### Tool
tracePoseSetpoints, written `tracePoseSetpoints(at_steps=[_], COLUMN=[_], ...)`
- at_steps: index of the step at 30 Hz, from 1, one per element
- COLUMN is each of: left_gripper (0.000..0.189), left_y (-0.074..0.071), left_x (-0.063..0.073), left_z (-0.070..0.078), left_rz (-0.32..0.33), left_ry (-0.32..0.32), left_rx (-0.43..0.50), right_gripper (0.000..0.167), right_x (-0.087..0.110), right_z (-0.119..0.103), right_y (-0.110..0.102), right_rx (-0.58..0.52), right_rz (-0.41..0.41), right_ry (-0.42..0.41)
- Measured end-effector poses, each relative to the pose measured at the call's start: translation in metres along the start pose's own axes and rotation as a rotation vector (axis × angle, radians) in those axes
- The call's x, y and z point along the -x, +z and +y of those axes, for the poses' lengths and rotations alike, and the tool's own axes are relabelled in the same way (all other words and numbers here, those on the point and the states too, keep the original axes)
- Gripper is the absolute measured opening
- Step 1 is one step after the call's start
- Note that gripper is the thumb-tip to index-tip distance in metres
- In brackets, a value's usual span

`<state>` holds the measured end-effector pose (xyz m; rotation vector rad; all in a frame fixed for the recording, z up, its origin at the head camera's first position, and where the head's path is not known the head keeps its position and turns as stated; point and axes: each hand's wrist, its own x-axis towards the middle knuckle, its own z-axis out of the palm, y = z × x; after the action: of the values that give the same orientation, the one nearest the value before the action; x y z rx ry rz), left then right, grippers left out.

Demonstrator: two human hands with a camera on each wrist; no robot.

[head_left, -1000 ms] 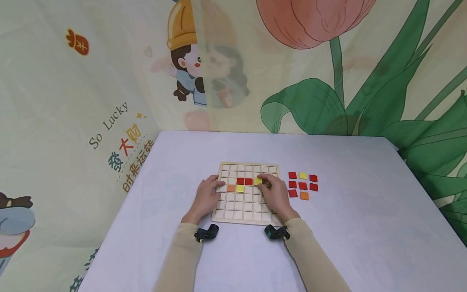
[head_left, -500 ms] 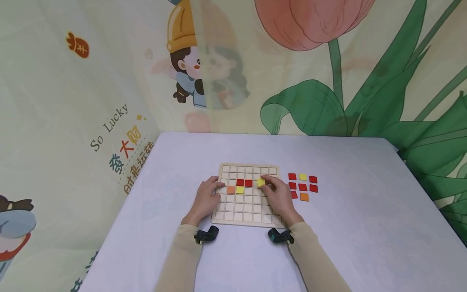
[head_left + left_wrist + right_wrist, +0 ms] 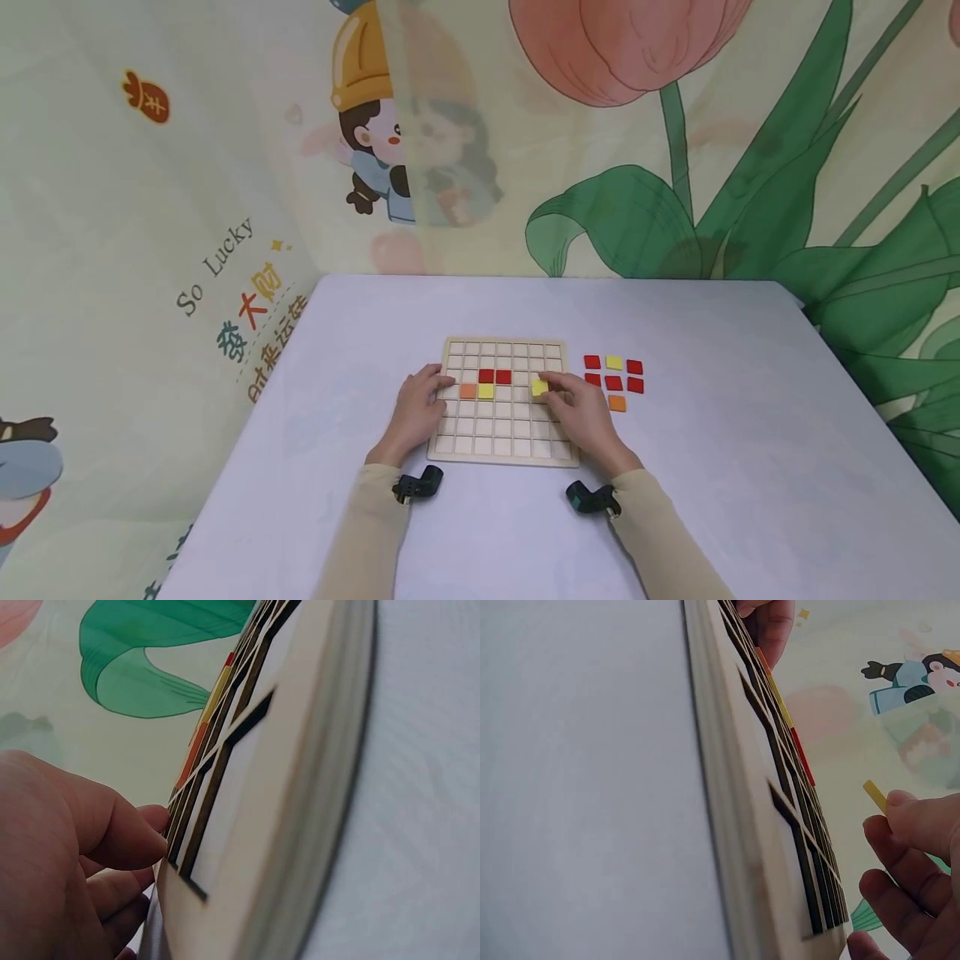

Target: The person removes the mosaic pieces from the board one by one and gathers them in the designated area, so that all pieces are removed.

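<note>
On the white table lies a square wooden grid board (image 3: 495, 450). Its cells hold two red tiles (image 3: 495, 377) side by side, with an orange tile (image 3: 468, 391) and a yellow tile (image 3: 486, 391) in the row nearer the person. My right hand (image 3: 588, 414) pinches another yellow tile (image 3: 539, 387) between thumb and fingers, over the board's right part. Seen from the right wrist, this pinched tile (image 3: 874, 796) is held above the grid. My left hand (image 3: 415, 412) rests at the board's left edge, its fingers and thumb (image 3: 124, 832) touching the rim.
Right of the board lie several loose square tiles, mostly red (image 3: 635, 367), plus a yellow one (image 3: 614, 362) and an orange one (image 3: 617, 403). The right hand partly covers this group. A printed cloth backdrop (image 3: 465, 242) stands behind the table and along its left side.
My right hand has carried the pinched yellow tile to the right and slightly toward the person, away from the red tiles. The left hand stays at the board's edge. The head view has shifted slightly.
</note>
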<state>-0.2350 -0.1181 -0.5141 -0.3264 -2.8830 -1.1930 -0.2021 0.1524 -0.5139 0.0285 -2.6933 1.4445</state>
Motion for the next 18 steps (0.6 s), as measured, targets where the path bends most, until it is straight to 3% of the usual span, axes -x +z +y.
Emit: tracePoseSetpoints(at_steps=[9, 18], left_gripper=[0.038, 0.039], left_y=[-0.001, 0.0], left_x=[0.0, 0.001], left_z=[0.001, 0.0], left_rz=[0.001, 0.001], left_ry=[-0.001, -0.002], left_rx=[0.006, 0.016], right_gripper=[0.039, 0.039], right_x=[0.012, 0.023], right_z=[0.001, 0.016], right_y=[-0.018, -0.04], right_rx=[-0.025, 0.01], right_rz=[-0.018, 0.03], right_ry=[-0.018, -0.01])
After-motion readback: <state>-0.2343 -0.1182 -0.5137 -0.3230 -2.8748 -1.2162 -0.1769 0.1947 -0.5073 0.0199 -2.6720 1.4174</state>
